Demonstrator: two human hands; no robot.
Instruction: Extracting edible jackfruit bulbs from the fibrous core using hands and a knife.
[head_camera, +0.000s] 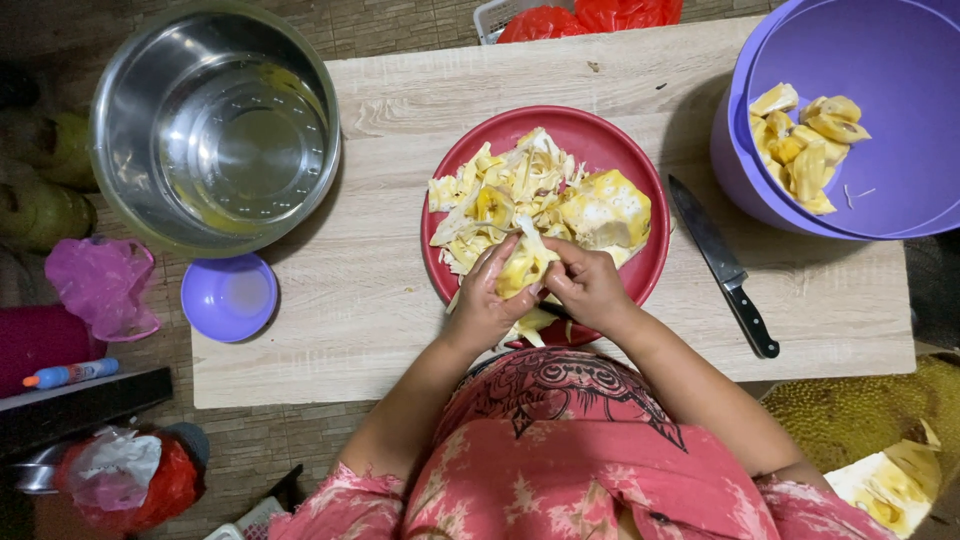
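Pale wood with a soft grain makes the bench (380, 330), a low flat board sitting over a brown tiled floor (270, 440). Bags and small bits lie on the floor around it.

On the bench sits a round red plate (600, 135). It is piled with stringy yellow-white fruit strips (500, 190) and one big lumpy chunk of fruit (608, 210). At the near edge of the plate, the left hand (483, 300) and the right hand (588, 285) are both closed around one yellow fruit piece (524, 268), fingers curled on each side of it.

A big shiny metal pot (215, 125) stands at the far left corner, smooth inside. A small purple bowl (229, 297) sits just beside it, near the bench edge. At the other end, a big purple bucket (880, 100) holds smooth yellow fruit pods (805, 145). A knife (722, 265) with a dark blade and black handle lies flat between the plate and the bucket
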